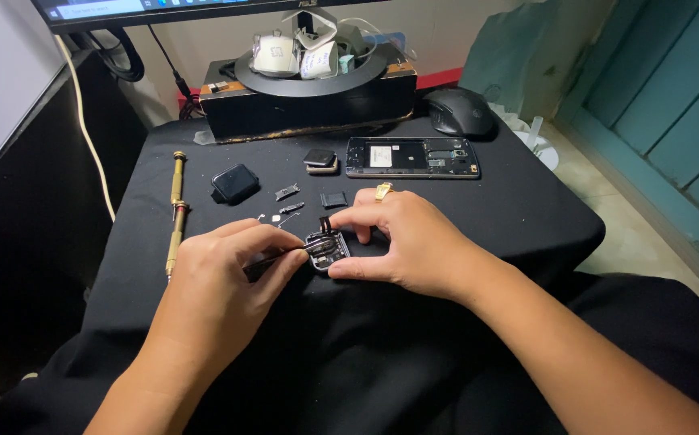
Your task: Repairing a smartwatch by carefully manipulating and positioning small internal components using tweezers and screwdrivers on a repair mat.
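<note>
Meanwhile, on a black-draped table (527, 217) near teal wall panels (672, 105), the right hand (414, 242) is pinching an opened smartwatch case (327, 250) while the left hand (221, 282) is gripping tweezers (273, 259) against it.

An opened phone (411, 157) lies behind the hands, two screwdrivers (176, 213) to their left.

Watch case (328, 249), within the right-hand grip: glossy metal rim. Tool (273, 259) in the left-hand grip: dark matt metal. Cloth (478, 209) under both grips: black, matt. Screwdriver (176, 211) left of the grips: polished brass.
</note>
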